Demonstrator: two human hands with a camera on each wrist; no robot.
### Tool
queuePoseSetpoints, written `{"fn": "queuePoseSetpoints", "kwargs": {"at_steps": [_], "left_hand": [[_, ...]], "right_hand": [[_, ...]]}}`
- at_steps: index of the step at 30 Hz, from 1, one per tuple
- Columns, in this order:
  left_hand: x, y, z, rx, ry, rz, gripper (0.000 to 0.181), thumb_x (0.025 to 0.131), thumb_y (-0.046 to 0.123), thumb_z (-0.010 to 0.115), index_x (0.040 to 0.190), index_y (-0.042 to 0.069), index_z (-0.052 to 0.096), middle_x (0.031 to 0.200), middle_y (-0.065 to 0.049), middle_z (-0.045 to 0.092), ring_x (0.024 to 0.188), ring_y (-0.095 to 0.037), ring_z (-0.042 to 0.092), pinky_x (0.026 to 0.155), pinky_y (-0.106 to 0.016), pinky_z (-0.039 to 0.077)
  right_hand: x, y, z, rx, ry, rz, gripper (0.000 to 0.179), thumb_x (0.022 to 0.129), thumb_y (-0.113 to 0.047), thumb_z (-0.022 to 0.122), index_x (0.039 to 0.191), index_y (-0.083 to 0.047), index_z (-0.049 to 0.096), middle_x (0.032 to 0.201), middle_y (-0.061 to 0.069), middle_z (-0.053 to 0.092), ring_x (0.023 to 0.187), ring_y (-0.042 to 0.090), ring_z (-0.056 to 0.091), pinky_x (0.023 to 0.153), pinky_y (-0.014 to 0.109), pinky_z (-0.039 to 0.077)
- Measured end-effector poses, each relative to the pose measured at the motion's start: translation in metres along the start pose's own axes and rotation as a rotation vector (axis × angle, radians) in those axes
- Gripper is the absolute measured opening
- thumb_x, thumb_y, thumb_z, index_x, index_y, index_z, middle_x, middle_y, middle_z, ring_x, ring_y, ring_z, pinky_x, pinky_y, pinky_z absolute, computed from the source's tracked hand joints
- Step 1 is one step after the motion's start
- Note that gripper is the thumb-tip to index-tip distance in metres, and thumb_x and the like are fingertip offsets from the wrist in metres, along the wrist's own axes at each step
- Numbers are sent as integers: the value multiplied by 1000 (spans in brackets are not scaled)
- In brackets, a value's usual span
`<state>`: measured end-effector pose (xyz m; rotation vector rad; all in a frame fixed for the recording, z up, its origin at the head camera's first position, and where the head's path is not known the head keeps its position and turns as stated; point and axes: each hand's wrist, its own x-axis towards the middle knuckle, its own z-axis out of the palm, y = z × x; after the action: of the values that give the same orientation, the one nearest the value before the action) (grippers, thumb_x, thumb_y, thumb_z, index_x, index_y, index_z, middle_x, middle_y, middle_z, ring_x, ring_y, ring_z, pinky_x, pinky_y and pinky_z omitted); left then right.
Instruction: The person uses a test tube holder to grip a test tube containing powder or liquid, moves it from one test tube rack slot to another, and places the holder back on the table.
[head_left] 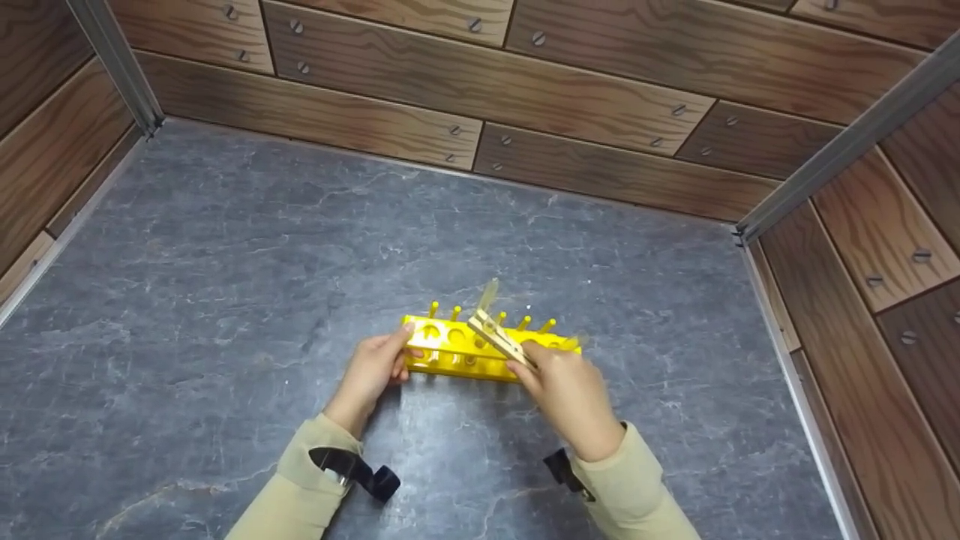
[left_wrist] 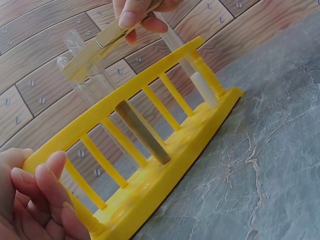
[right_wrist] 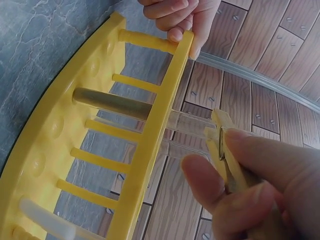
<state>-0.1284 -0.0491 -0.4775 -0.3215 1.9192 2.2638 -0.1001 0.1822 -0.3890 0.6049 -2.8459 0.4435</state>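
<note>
A yellow test tube rack (head_left: 442,346) stands on the grey surface. My left hand (head_left: 375,367) grips the left end of its top bar, thumb above and fingers below. In my right hand (head_left: 566,394) I pinch a wooden test tube clamp (head_left: 496,337). The clamp's far end is at the upper part of a clear tube above the rack; whether it encloses the glass I cannot tell. A test tube with brownish contents (left_wrist: 142,132) stands near the rack's middle, beside another clear tube. At the right end is a test tube with white contents (left_wrist: 204,90).
Wood-patterned panels (head_left: 450,67) enclose the grey marbled surface (head_left: 300,225) at the back and sides. Metal corner posts (head_left: 124,67) join the panels. Thin pegs (head_left: 551,325) rise along the rack's back edge. Each wrist wears a black strap (head_left: 349,469).
</note>
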Motion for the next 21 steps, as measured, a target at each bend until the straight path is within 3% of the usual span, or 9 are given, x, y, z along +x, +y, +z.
{"fn": "queuePoseSetpoints", "kwargs": {"at_steps": [21], "left_hand": [[2, 0, 1, 21, 23, -23, 40, 94, 30, 55, 73, -3, 66, 43, 3, 38, 42, -9, 44, 46, -20, 38]], "right_hand": [[2, 2, -3, -8, -31, 21, 27, 87, -26, 66, 69, -16, 49, 52, -8, 34, 43, 5, 27, 39, 21, 27]]}}
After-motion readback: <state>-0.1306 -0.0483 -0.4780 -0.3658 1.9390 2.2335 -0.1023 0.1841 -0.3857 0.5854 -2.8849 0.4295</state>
